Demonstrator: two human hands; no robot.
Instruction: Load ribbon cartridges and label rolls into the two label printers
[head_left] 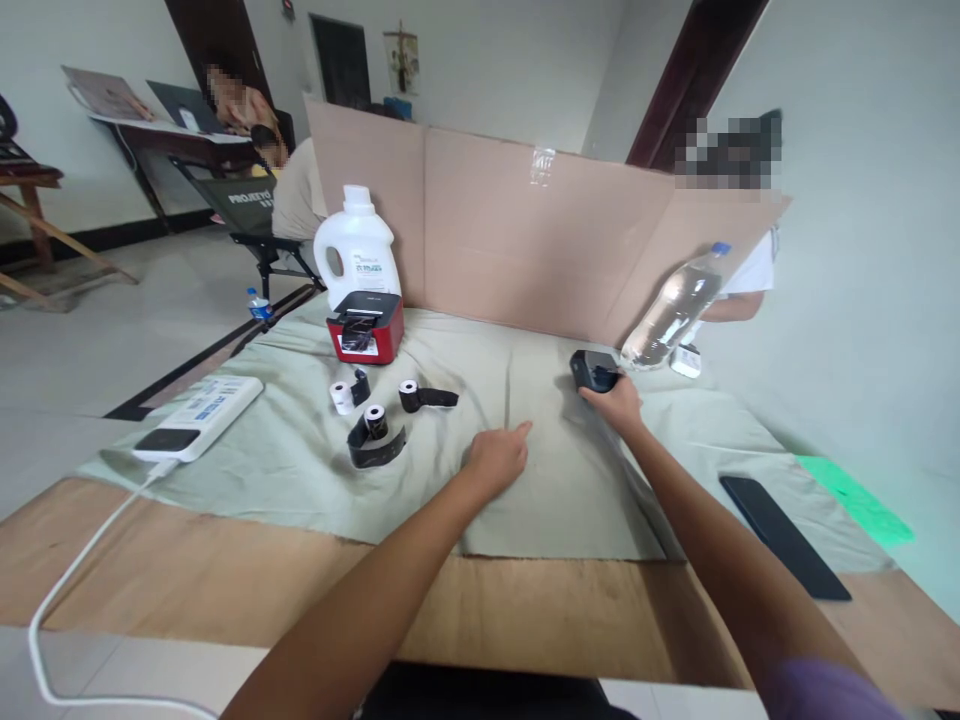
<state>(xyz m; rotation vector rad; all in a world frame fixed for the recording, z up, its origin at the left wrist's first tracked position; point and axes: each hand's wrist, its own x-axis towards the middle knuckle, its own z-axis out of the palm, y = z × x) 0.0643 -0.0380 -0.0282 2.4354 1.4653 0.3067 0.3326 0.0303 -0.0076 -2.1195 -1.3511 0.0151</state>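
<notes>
Right hand [616,405] grip closed on black device [594,370], water bottle [675,308] beside, left hand [499,458] pointing.

A: The cloth [300,460] over the bench [225,580] is pale sage green; the bench itself shows tan wood.

B: And the printer [365,327] at eleven o'clock?

A: Red body, black top. The jug [356,245] behind it is white. The rolls [375,430] are black tape on white cores.

B: At one o'clock?

A: A black device [592,370] and a clear bottle [671,310] with a blue cap.

rolls [375,425] left of left hand [499,458] | device [592,370] under right hand [619,405]
</notes>
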